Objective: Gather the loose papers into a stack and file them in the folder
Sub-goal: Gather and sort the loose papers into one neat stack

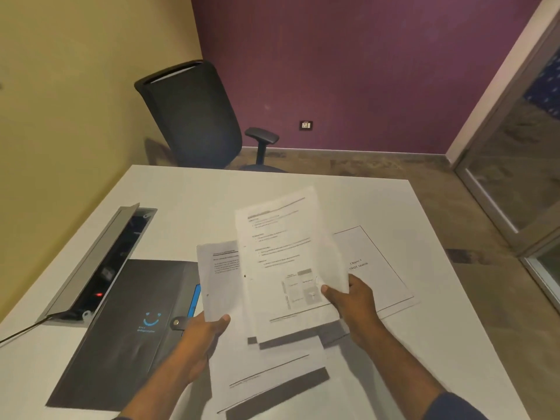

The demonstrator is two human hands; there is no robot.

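Observation:
My right hand (353,301) grips a printed sheet (285,253) by its lower right edge and holds it up, tilted, above the white table (169,195). My left hand (203,331) pinches another printed sheet (216,277) at its bottom edge, just left of and behind the first. A bordered page (378,268) lies flat on the table to the right. One more page (266,374) lies under my hands near the front. The dark folder (127,334) with a blue smile logo lies shut to the left, its snap tab beside my left hand.
An open cable box (100,265) with a raised metal lid is set into the table at left, and a cord runs off the left edge. A black office chair (194,116) stands behind the table. A glass door (515,183) is at right.

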